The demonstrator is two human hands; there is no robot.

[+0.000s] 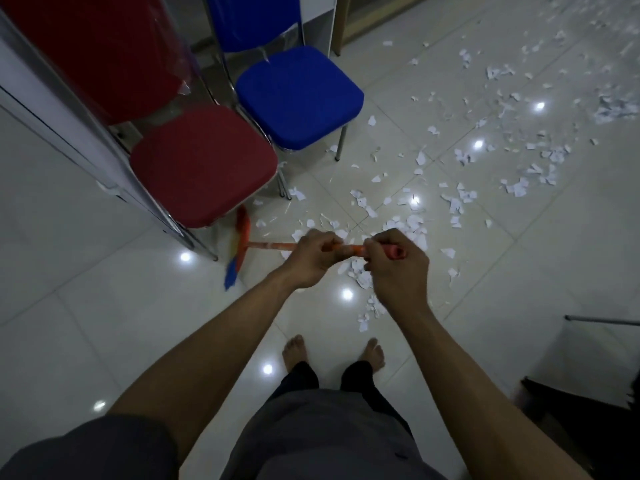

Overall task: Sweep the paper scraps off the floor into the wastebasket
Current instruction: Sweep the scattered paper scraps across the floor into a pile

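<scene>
Both my hands hold an orange broom handle [273,244] that runs left across the view. My left hand [310,259] grips it further down, my right hand [394,266] grips its top end. The multicoloured broom head [239,247] is on the floor at the front leg of the red chair [202,166]. White paper scraps [408,220] lie scattered over the pale tiled floor, thickest beyond my hands and out to the right [526,174]. A few scraps lie just in front of my bare feet [367,315]. No wastebasket is in view.
A blue chair [299,97] stands behind the red one, both against a white cabinet [45,109] at the left. A dark piece of furniture with a metal bar [602,320] fills the lower right corner. My feet [294,351] stand on the tiles.
</scene>
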